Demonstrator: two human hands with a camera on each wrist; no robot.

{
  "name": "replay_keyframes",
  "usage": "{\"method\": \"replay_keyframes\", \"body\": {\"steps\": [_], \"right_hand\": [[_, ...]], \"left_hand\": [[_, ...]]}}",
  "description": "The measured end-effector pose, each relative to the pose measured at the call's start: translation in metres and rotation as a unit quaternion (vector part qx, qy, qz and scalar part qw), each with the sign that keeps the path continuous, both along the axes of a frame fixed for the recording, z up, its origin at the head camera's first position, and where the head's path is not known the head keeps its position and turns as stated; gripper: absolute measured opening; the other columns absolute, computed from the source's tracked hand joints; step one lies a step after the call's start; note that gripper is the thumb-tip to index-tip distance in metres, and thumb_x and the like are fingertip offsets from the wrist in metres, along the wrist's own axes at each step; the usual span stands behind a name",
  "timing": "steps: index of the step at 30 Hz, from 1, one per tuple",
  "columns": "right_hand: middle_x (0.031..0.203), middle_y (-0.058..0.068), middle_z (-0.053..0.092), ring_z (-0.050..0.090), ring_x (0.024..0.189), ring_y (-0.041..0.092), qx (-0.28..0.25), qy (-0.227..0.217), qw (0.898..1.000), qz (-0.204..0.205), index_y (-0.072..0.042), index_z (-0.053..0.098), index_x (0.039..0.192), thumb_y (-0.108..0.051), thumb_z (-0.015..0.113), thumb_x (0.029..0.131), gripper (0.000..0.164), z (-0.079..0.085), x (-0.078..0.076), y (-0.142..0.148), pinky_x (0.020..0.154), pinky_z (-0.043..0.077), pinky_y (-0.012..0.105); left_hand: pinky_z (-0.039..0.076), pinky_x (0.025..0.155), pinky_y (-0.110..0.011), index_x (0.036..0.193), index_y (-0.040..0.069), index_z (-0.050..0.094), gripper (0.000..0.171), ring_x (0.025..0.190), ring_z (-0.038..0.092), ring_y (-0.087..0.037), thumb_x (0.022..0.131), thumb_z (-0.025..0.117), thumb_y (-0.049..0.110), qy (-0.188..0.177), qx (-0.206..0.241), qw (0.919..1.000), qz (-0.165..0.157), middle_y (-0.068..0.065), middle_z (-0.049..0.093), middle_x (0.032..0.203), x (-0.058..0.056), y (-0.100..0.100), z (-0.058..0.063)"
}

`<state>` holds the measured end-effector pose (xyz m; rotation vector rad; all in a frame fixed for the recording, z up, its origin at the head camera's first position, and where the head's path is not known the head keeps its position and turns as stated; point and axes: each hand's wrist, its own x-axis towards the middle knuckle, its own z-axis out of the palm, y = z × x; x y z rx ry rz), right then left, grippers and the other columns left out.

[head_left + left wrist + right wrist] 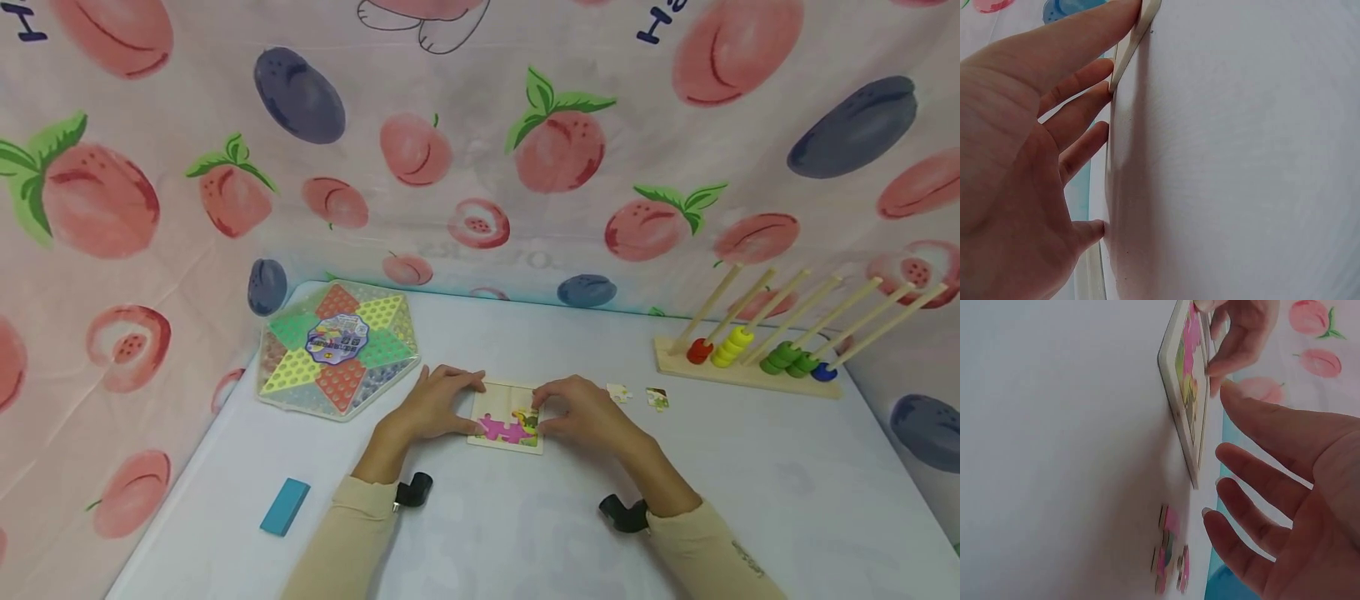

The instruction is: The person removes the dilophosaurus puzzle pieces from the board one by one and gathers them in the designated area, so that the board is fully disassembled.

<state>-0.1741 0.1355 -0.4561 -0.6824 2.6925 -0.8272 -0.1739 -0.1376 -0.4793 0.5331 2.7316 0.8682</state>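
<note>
A small wooden jigsaw board lies on the white table, with pink and green-yellow pieces along its lower and right parts; bare wood shows at its upper left. My left hand holds the board's left side, its thumb at the lower corner and a fingertip at the upper one. On the other side, my right hand has thumb and index fingertips right at the board's right edge. In the right wrist view its fingers are spread apart with nothing between them. Loose puzzle pieces lie beyond the right hand.
A hexagonal Chinese checkers board lies at the back left, under a clear cover. Nearer on the left is a blue block. A wooden peg rack with coloured beads stands at the back right. Fruit-print cloth hangs behind the table.
</note>
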Motion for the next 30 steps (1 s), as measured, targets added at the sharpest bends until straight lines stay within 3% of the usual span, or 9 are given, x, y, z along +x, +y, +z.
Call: {"method": "replay_keyframes", "body": {"steps": [11, 20, 30], "right_hand": [[0.13, 0.0, 0.074, 0.062, 0.122, 0.024, 0.062, 0.0, 0.998, -0.014, -0.021, 0.08, 0.1, -0.02, 0.087, 0.081, 0.021, -0.009, 0.007, -0.022, 0.106, 0.053, 0.046], [0.114, -0.004, 0.078, 0.063, 0.112, 0.02, 0.068, 0.018, 0.997, -0.018, -0.019, 0.081, 0.101, -0.018, 0.087, 0.08, 0.022, -0.006, 0.01, -0.028, 0.102, 0.055, 0.042], [0.111, -0.001, 0.078, 0.065, 0.113, 0.023, 0.062, 0.02, 0.998, -0.012, -0.017, 0.083, 0.096, -0.016, 0.087, 0.08, 0.016, -0.004, 0.008, -0.029, 0.103, 0.054, 0.044]], "left_hand": [[0.005, 0.127, -0.071, 0.132, 0.021, 0.067, 0.061, 0.145, 0.044, -0.025, 0.077, 0.09, 0.036, 0.001, 0.001, 1.0, 0.0, 0.002, 0.057, 0.152, 0.0, 0.0, 0.001], [0.005, 0.127, -0.071, 0.131, 0.021, 0.067, 0.061, 0.144, 0.044, -0.025, 0.076, 0.09, 0.036, 0.001, 0.002, 1.0, 0.001, 0.002, 0.058, 0.151, 0.0, 0.0, 0.002], [0.005, 0.126, -0.072, 0.131, 0.02, 0.068, 0.061, 0.143, 0.045, -0.026, 0.076, 0.09, 0.036, 0.003, 0.004, 1.0, -0.001, 0.001, 0.058, 0.151, 0.001, 0.001, 0.002]]}}
